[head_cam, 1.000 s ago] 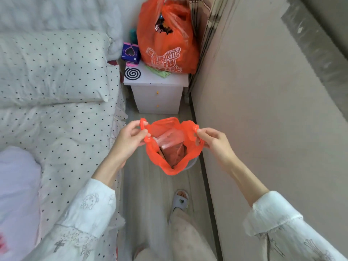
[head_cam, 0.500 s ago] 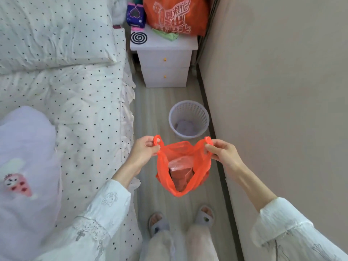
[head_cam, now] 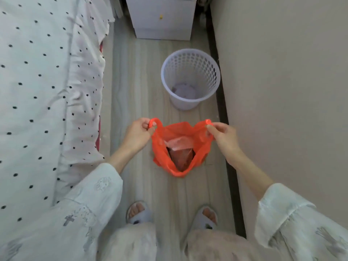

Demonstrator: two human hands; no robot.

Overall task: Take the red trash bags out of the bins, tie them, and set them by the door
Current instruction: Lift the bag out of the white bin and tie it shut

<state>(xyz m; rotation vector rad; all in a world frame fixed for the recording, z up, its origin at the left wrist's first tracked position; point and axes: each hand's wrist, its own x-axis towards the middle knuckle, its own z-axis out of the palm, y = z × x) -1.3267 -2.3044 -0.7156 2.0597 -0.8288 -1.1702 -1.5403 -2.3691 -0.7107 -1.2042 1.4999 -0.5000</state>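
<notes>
Count: one red trash bag (head_cam: 195, 134), one perforated bin (head_cam: 190, 77), two hands. Also two slippers, one bedside cabinet (head_cam: 162, 17), one bed (head_cam: 47, 81).

The red trash bag (head_cam: 162, 147) I hold is thin, glossy, crinkled plastic. The far bin (head_cam: 190, 80) is matt white perforated plastic. The floor (head_cam: 135, 81) looks like smooth pale wood grain. On the left, the bedspread (head_cam: 47, 81) is soft dotted cloth. My sleeves (head_cam: 90, 200) are matt white cloth.

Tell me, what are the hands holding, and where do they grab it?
A thin red plastic trash bag, open at the top. The left hand pinches one handle loop, the right hand the other.
</notes>
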